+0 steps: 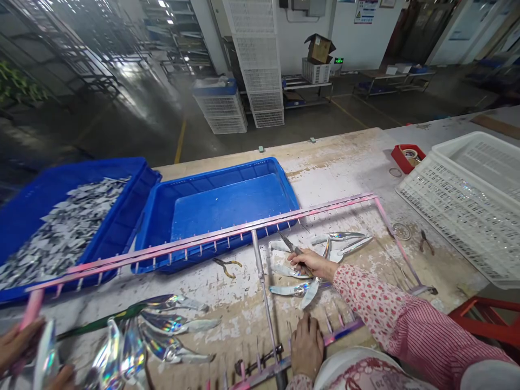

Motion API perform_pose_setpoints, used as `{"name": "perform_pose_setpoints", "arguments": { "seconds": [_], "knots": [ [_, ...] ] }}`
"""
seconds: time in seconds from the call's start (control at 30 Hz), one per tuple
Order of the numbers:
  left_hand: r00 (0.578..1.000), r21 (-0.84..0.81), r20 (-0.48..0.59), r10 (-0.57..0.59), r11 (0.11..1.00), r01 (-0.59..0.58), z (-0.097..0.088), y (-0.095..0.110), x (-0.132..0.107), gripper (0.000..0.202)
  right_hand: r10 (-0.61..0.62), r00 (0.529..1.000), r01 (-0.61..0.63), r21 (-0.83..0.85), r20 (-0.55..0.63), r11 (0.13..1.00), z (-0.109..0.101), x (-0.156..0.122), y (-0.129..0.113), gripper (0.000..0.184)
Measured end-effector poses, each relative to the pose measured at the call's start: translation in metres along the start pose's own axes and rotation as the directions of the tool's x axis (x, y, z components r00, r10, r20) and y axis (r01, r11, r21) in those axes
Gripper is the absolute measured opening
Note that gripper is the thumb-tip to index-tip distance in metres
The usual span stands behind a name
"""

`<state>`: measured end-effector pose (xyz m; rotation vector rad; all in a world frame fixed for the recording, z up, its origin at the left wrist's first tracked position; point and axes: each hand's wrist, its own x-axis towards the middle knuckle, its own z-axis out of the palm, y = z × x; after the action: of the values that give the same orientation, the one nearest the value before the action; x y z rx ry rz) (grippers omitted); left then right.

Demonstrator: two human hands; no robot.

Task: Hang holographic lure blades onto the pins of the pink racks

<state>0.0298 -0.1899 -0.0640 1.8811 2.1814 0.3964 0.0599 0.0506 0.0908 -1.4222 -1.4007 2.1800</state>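
My right hand (306,262) is closed around a slim dark tool with a pointed tip (287,242); its exact kind is unclear. Below and beside it lie several curved, shiny silver pieces with pale ends (351,246), spread in a fan inside a pink metal rack frame (337,205). My left hand (307,345) rests over the frame's near bar (343,331), fingers stretched forward; nothing shows in it. Small pegs line the bars. At the far left, another person's hand (18,344) is at the frame's end, by more silver pieces (132,346).
Beyond the frame stand a shallow blue tray (227,197) and a blue bin (140,168) holding many small silvery pieces. Yellow-handled pliers (228,267) lie mid-table, other pliers (426,242) at right. A white crate (459,216) and small red box (402,162) are at the right.
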Motion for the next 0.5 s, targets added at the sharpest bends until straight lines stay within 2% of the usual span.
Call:
{"name": "perform_pose_setpoints", "arguments": {
  "seconds": [0.03,0.07,0.1,0.13,0.17,0.2,0.27,0.33,0.37,0.43,0.47,0.5],
  "knots": [
    [1.000,0.001,-0.001,0.005,1.000,-0.005,-0.001,0.000,0.000,0.030,-0.063,0.996,0.047,-0.212,-0.069,0.976,-0.001,0.001,0.000,0.021],
    [1.000,0.000,-0.002,0.009,1.000,-0.009,-0.002,0.000,0.000,0.030,-0.145,0.982,0.079,-0.432,-0.122,0.898,-0.004,0.002,0.000,0.021],
    [1.000,-0.003,-0.005,0.011,1.000,-0.012,-0.002,0.000,0.000,0.030,-0.234,0.960,0.093,-0.617,-0.152,0.782,-0.008,0.002,-0.001,0.021],
    [1.000,-0.007,-0.009,0.013,1.000,-0.013,-0.002,0.000,0.000,0.030,-0.317,0.933,0.094,-0.738,-0.168,0.668,-0.012,0.002,-0.003,0.022],
    [1.000,-0.009,-0.012,0.015,1.000,-0.015,-0.003,0.000,0.000,0.030,-0.362,0.917,0.095,-0.789,-0.167,0.607,-0.016,0.002,-0.005,0.023],
    [1.000,-0.011,-0.014,0.015,1.000,-0.015,-0.002,0.000,0.000,0.030,-0.358,0.921,0.119,-0.763,-0.155,0.635,-0.020,0.001,-0.008,0.024],
    [1.000,-0.012,-0.013,0.012,1.000,-0.012,-0.002,-0.001,-0.001,0.030,-0.276,0.958,0.191,-0.538,-0.081,0.821,-0.021,-0.002,-0.010,0.019],
    [1.000,-0.011,-0.015,0.006,1.000,-0.006,0.000,-0.001,-0.001,0.030,-0.206,0.977,0.214,-0.174,0.059,0.961,-0.011,-0.009,-0.005,0.017],
    [1.000,-0.012,-0.019,0.006,1.000,-0.006,0.001,-0.002,-0.001,0.031,-0.192,0.971,0.191,0.022,0.145,0.981,-0.001,-0.015,0.001,0.019],
    [1.000,-0.008,-0.024,0.013,1.000,-0.013,0.002,-0.003,-0.002,0.030,-0.170,0.922,0.055,0.317,0.348,0.947,0.026,-0.029,0.017,0.022],
    [1.000,0.004,-0.016,0.015,1.000,-0.015,0.002,-0.003,-0.002,0.028,-0.153,0.874,-0.048,0.394,0.461,0.918,0.040,-0.036,0.025,0.023],
    [1.000,0.016,-0.008,0.018,1.000,-0.018,0.001,-0.003,-0.002,0.025,-0.132,0.826,-0.124,0.404,0.549,0.907,0.053,-0.041,0.032,0.025]
  ]
}}
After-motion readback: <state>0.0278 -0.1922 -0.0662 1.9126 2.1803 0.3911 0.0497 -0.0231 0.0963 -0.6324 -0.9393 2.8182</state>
